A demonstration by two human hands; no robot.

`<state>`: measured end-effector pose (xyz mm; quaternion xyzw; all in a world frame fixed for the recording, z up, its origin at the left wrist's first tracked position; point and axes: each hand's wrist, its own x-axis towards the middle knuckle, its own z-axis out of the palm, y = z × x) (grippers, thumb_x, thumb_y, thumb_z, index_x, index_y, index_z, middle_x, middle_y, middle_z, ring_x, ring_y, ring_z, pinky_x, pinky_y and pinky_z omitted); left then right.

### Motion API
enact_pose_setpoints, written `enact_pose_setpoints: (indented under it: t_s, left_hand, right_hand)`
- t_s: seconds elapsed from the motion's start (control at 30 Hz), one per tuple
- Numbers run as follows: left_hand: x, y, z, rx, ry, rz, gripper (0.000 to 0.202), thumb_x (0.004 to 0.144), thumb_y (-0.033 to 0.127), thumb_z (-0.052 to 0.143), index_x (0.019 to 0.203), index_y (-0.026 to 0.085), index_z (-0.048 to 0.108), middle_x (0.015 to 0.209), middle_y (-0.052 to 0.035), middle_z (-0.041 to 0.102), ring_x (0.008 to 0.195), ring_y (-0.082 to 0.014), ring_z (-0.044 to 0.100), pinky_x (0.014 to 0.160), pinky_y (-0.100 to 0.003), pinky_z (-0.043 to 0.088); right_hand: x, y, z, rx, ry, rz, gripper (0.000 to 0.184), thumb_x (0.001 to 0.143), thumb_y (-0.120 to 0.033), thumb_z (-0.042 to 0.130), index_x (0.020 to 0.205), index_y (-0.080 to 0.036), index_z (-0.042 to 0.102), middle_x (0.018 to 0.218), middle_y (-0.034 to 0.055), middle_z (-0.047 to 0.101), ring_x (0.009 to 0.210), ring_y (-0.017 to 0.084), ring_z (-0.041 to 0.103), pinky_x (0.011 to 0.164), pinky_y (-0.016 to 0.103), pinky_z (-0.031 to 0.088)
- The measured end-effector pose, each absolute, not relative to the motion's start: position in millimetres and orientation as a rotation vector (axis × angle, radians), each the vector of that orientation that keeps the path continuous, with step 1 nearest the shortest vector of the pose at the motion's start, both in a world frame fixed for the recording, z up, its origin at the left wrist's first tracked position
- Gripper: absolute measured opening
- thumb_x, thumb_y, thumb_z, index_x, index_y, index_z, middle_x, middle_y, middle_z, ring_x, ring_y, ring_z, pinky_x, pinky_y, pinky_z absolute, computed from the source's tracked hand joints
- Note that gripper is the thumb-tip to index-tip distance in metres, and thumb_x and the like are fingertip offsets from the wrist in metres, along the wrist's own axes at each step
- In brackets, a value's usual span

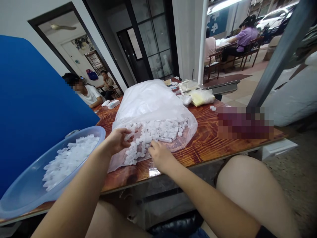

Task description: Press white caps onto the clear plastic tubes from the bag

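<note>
My left hand (120, 141) is curled round a clear plastic tube (128, 136) at the left side of a pile of small white plastic caps (146, 134). The pile lies at the mouth of a large clear plastic bag (148, 99), partly on its film. At the pile's front edge is my right hand (159, 154), its fingers bent and closed against the caps; whatever they grip is hidden. Just beyond those fingers, another clear tube (164, 139) rests among the caps.
A blue basin (99, 133) of white caps (71, 158) stands left, beside a blue panel (37, 109). Plastic-wrapped packs (200, 97) lie at the back of the wooden table (205, 132). A metal post (277, 59) rises at right. Several people sit farther off.
</note>
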<state>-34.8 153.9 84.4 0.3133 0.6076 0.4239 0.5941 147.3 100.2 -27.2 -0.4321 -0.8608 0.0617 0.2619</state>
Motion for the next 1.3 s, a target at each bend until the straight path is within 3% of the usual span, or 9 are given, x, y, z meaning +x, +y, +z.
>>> enact_pose_setpoints:
  t_s: [0.13, 0.27, 0.47, 0.57, 0.67, 0.93, 1.1, 1.3]
  left_hand:
    - [-35, 91, 82, 0.673, 1.198, 1.018, 0.029, 0.076, 0.012, 0.055, 0.104, 0.007, 0.060, 0.067, -0.0051, 0.052, 0.049, -0.0083, 0.044, 0.031, -0.011, 0.023]
    - [-20, 49, 51, 0.550, 1.104, 1.134, 0.033, 0.075, 0.018, 0.068, 0.106, 0.011, 0.058, 0.077, -0.0071, 0.058, 0.054, -0.0082, 0.050, 0.032, -0.010, 0.022]
    - [-1, 39, 11, 0.692, 0.994, 1.266, 0.044, 0.064, 0.028, 0.084, 0.088, 0.019, 0.048, 0.071, 0.0044, 0.053, 0.048, -0.0015, 0.039, 0.039, -0.008, 0.024]
    - [-1, 43, -1, 0.768, 1.025, 1.331, 0.046, 0.065, 0.032, 0.084, 0.084, 0.021, 0.043, 0.060, 0.0090, 0.044, 0.045, -0.0021, 0.035, 0.039, -0.009, 0.023]
    - [-1, 45, -10, 0.831, 1.066, 1.415, 0.043, 0.068, 0.036, 0.082, 0.082, 0.022, 0.044, 0.054, 0.0106, 0.040, 0.042, -0.0023, 0.032, 0.038, -0.010, 0.022]
    - [4, 41, -14, 0.888, 1.139, 1.588, 0.039, 0.071, 0.039, 0.079, 0.079, 0.022, 0.045, 0.048, 0.0108, 0.043, 0.038, -0.0040, 0.033, 0.037, -0.013, 0.025]
    - [7, 40, -12, 0.926, 1.173, 1.582, 0.043, 0.070, 0.041, 0.079, 0.076, 0.022, 0.042, 0.044, 0.0117, 0.042, 0.035, -0.0044, 0.034, 0.036, -0.014, 0.027]
    - [10, 38, -7, 0.926, 1.146, 1.540, 0.047, 0.071, 0.042, 0.079, 0.071, 0.021, 0.037, 0.049, 0.0110, 0.043, 0.036, -0.0034, 0.034, 0.036, -0.014, 0.029]
  right_hand:
    - [155, 103, -27, -1.311, -2.223, 0.219, 0.021, 0.085, -0.006, 0.047, 0.091, -0.013, 0.065, 0.105, 0.0146, 0.056, 0.085, 0.022, 0.055, 0.069, 0.032, 0.046]
    - [163, 108, -30, -1.356, -2.156, 0.265, 0.017, 0.087, -0.011, 0.051, 0.093, -0.015, 0.066, 0.099, 0.0126, 0.058, 0.088, 0.023, 0.056, 0.073, 0.033, 0.046]
    - [170, 111, -26, -1.344, -2.093, 0.377, 0.020, 0.084, -0.010, 0.056, 0.102, -0.017, 0.062, 0.098, 0.0082, 0.064, 0.097, 0.021, 0.058, 0.085, 0.033, 0.047]
    - [171, 104, -18, -1.145, -2.023, 0.634, 0.027, 0.081, -0.015, 0.061, 0.108, -0.020, 0.055, 0.094, 0.0037, 0.064, 0.084, 0.016, 0.061, 0.077, 0.029, 0.049]
    - [172, 94, -8, -0.933, -2.023, 0.760, 0.031, 0.077, -0.011, 0.059, 0.105, -0.021, 0.053, 0.091, 0.0011, 0.063, 0.073, 0.012, 0.058, 0.067, 0.025, 0.048]
    - [175, 78, 3, -0.763, -2.087, 0.657, 0.029, 0.078, -0.006, 0.055, 0.103, -0.020, 0.055, 0.090, 0.0016, 0.062, 0.077, 0.012, 0.060, 0.063, 0.021, 0.050]
    - [174, 77, -2, -0.636, -2.045, 0.446, 0.025, 0.084, -0.007, 0.053, 0.106, -0.019, 0.055, 0.094, 0.0041, 0.066, 0.085, 0.015, 0.063, 0.077, 0.028, 0.053]
    - [174, 76, 0, -0.492, -2.121, 0.214, 0.019, 0.087, -0.004, 0.049, 0.098, -0.017, 0.057, 0.089, 0.0076, 0.068, 0.089, 0.019, 0.063, 0.081, 0.035, 0.053]
